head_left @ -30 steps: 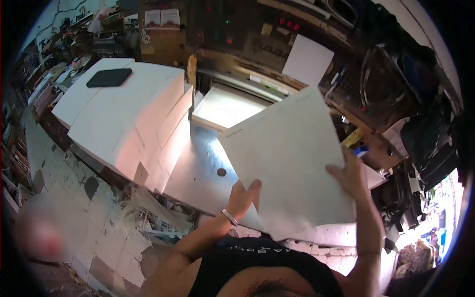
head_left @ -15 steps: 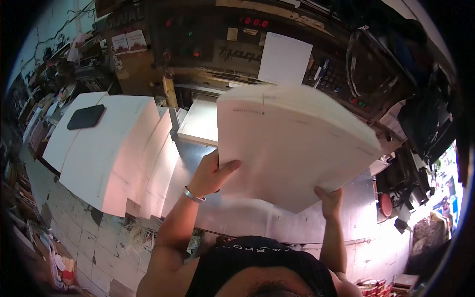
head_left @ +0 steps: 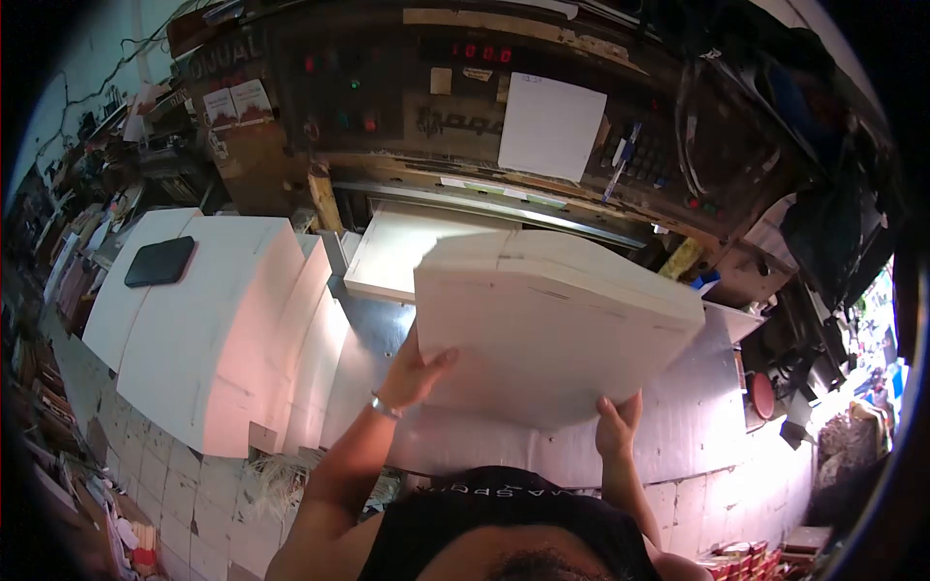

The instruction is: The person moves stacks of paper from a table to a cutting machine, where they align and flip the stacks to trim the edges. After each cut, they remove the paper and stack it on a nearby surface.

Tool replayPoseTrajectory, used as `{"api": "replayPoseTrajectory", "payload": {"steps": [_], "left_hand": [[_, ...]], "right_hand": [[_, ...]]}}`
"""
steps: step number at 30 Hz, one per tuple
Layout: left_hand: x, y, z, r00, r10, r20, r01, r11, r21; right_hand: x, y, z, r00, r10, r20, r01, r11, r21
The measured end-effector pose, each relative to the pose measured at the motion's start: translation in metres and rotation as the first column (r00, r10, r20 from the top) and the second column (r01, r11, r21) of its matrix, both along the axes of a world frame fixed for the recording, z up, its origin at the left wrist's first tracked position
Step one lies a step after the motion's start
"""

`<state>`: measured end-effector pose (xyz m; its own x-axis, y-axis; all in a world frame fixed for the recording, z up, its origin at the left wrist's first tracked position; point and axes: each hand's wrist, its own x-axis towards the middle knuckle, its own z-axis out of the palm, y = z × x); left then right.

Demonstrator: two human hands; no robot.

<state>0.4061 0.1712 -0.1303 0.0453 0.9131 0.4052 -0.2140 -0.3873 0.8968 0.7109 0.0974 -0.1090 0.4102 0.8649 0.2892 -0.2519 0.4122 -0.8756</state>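
Observation:
A thick stack of white paper sheets (head_left: 542, 339) is held tilted above the metal table (head_left: 678, 426) in front of me. My left hand (head_left: 415, 373) grips its left edge, thumb on the near face and fingers hidden behind. At the lower right corner, my right hand (head_left: 618, 423) holds it the same way, thumb in front. Beyond it, another block of white paper (head_left: 387, 254) lies at the machine's opening, partly hidden by the held stack.
Tall stacks of white paper (head_left: 203, 329) stand on the left with a black phone (head_left: 160, 261) on top. The machine (head_left: 407, 116) spans the back with a red digital display (head_left: 481, 54), a white sheet (head_left: 552, 126) and a keypad (head_left: 651, 165). A black bag (head_left: 838, 228) hangs at right.
The held stack has come lower and slightly left, showing more of the machine's opening behind it. Both hands still grip it. The view has shifted a little.

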Motion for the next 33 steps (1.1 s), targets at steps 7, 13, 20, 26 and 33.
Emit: {"api": "replayPoseTrajectory", "payload": {"steps": [7, 13, 20, 26, 33], "left_hand": [[-0.014, -0.018, 0.023, 0.977, -0.119, -0.178, 0.066, 0.958, -0.281], [-0.013, -0.014, 0.019, 0.994, -0.107, 0.038, 0.11, 0.99, -0.093], [-0.033, 0.018, -0.005, 0.947, -0.318, 0.04, 0.319, 0.923, -0.214], [-0.014, 0.008, 0.012, 0.983, -0.131, -0.128, 0.11, 0.981, -0.159], [-0.017, 0.009, 0.006, 0.984, -0.175, 0.015, 0.174, 0.964, -0.199]], "right_hand": [[0.025, -0.013, -0.018, 0.972, 0.033, 0.231, 0.004, 0.987, -0.162], [0.017, -0.013, -0.008, 0.991, 0.109, 0.079, -0.097, 0.985, -0.143], [0.047, 0.006, -0.031, 0.929, 0.315, 0.193, -0.262, 0.93, -0.258], [0.01, 0.0, -0.022, 0.956, -0.021, 0.292, 0.081, 0.977, -0.196], [0.015, 0.0, -0.012, 0.95, 0.079, 0.303, -0.004, 0.971, -0.241]]}}
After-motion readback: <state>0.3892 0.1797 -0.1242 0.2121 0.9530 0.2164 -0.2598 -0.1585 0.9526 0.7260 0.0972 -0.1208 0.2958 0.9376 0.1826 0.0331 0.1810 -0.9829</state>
